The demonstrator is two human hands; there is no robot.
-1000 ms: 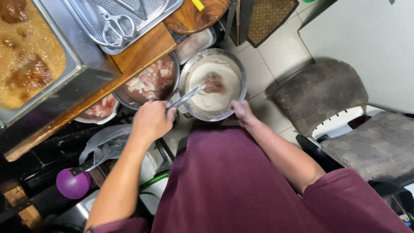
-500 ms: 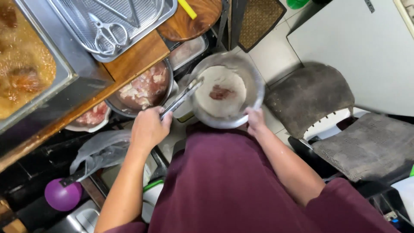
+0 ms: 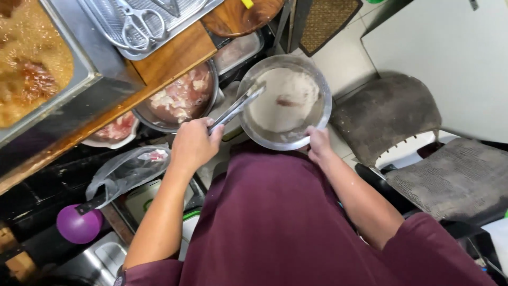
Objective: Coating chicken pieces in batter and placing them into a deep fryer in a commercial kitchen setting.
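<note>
Left hand (image 3: 193,144): fingers wrapped around metal tongs (image 3: 236,107), tips over the flour. Right hand (image 3: 319,144): gripping the near rim of the metal bowl (image 3: 323,114). Bowl: white flour, one coated piece (image 3: 289,100), probably meat. Beside it: bowl of raw meat (image 3: 180,98).

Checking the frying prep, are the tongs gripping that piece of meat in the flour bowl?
No, the tongs point into the flour bowl, apart from the meat.

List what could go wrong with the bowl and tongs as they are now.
The bowl is tilted and held only at its near rim by the right hand, so flour may spill. The tongs in the left hand grip nothing, and the meat piece lies loose in the flour and could slide out.
</note>
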